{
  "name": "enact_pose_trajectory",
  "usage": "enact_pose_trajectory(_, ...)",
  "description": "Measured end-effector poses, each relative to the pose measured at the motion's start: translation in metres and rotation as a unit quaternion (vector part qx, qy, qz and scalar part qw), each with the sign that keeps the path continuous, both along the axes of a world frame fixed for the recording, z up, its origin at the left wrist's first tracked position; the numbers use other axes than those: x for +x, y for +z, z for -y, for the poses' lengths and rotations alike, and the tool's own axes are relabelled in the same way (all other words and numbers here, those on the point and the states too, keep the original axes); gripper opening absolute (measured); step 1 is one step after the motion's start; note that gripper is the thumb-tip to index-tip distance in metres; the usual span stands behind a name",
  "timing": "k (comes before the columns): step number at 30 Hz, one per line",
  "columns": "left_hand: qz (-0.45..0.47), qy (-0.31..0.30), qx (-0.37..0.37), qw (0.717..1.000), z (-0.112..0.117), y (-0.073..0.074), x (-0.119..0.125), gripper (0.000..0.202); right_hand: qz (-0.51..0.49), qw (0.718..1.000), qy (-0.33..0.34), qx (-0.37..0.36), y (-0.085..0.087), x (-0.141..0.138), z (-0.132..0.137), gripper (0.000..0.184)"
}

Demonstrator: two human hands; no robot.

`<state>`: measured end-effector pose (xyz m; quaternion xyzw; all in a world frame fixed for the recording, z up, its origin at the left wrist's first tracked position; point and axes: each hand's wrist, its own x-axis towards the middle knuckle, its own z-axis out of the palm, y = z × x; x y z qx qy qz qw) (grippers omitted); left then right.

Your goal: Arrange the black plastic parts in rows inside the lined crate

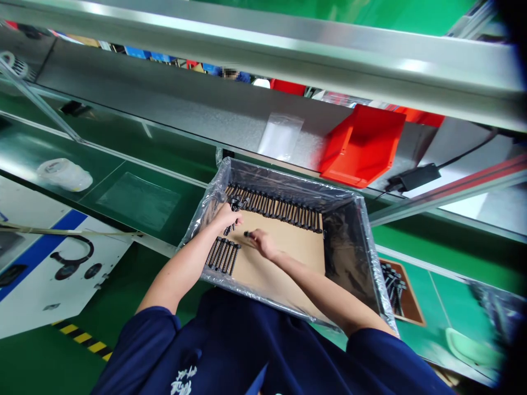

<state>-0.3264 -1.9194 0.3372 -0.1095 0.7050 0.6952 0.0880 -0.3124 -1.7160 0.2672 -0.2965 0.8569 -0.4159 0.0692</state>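
Observation:
My left hand [225, 216] is closed around a small bunch of black rod-shaped parts [236, 204], over the left side of a plastic-lined box [373, 258]. My right hand [264, 244] pinches one black part [247, 234], its dark end showing past the fingertips; the rest is hidden. Brown cardboard [284, 274] lies beneath both hands inside the box. A long row of black rods [274, 207] with thicker ends lies side by side along the box's far side. A shorter row [222, 255] lies at the near left, below my left hand.
A red bin [362, 145] and a clear plastic bag [281, 136] rest on the metal shelf beyond the box. To the right, a brown tray [411, 307] holds more black parts beside a light-green dish [471, 346]. A black power adapter [415, 178] with a cable is near the red bin.

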Motion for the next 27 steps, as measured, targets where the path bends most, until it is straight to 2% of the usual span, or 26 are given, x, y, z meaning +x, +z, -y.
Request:
enact_pose_trajectory(2, -0.021, -0.009, -0.005, 1.0, 0.001, -0.001, -0.001, 0.03, -0.099, 0.974, 0.147, 0.14, -0.015, 0.022, 0.0, 0.026)
enact_pose_trajectory(5, -0.039, -0.021, -0.023, 0.999, 0.003, -0.005, -0.001, 0.03, -0.184, 0.906, 0.281, 0.256, -0.031, 0.051, 0.006, 0.026)
enact_pose_trajectory(8, -0.052, -0.029, -0.049, 0.997, 0.006, -0.009, -0.002, 0.024, -0.221, 0.873, 0.332, 0.281, -0.037, 0.066, 0.013, 0.025)
enact_pose_trajectory(11, -0.058, -0.031, -0.069, 0.995, 0.007, -0.009, -0.002, 0.015, -0.234, 0.866, 0.339, 0.283, -0.037, 0.068, 0.017, 0.025)
enact_pose_trajectory(17, -0.04, -0.028, -0.088, 0.995, 0.007, -0.004, 0.0, 0.008, -0.219, 0.88, 0.325, 0.267, -0.039, 0.07, 0.019, 0.026)
enact_pose_trajectory(21, -0.052, -0.049, -0.075, 0.995, 0.005, -0.004, 0.001, 0.014, -0.165, 0.915, 0.31, 0.198, -0.041, 0.069, 0.014, 0.025)
enact_pose_trajectory(23, -0.052, -0.057, -0.056, 0.995, 0.003, -0.004, 0.001, 0.02, -0.105, 0.953, 0.25, 0.133, -0.036, 0.063, 0.013, 0.023)
enact_pose_trajectory(25, -0.053, -0.066, -0.041, 0.996, 0.002, -0.004, 0.002, 0.024, 0.001, 0.991, 0.127, 0.033, -0.025, 0.052, 0.017, 0.023)
enact_pose_trajectory(26, -0.056, -0.071, -0.034, 0.995, 0.002, -0.003, 0.002, 0.024, 0.072, 0.996, 0.053, -0.03, -0.017, 0.045, 0.02, 0.025)
enact_pose_trajectory(27, -0.061, -0.077, -0.028, 0.995, 0.001, -0.002, 0.003, 0.023, 0.147, 0.984, -0.018, -0.101, -0.009, 0.038, 0.025, 0.029)
